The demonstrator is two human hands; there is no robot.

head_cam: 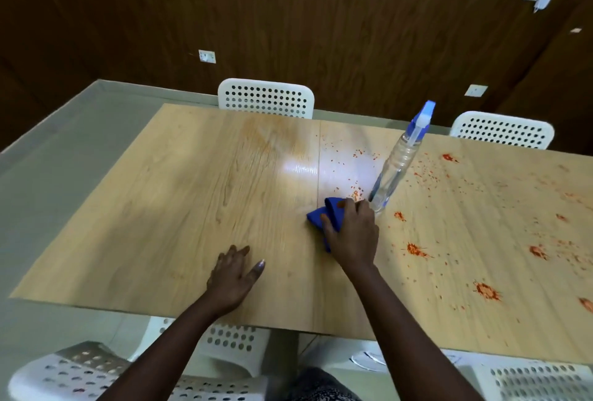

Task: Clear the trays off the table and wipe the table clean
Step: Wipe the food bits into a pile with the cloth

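A light wooden table (199, 195) fills the head view. Its right half is spattered with red-orange stains (415, 249) and small flecks; its left half looks bare. My right hand (351, 233) presses a folded blue cloth (324, 216) onto the table near the middle, fingers spread over it. Just beyond that hand stands a clear spray bottle (396, 169) with a blue and white trigger head. My left hand (232, 278) rests flat on the table near the front edge, fingers extended, holding nothing. No trays are in sight.
Two white perforated chairs (266, 99) (502, 131) stand at the table's far side. More white chairs (80, 371) sit at the near side below the front edge. A dark wood-panelled wall rises behind.
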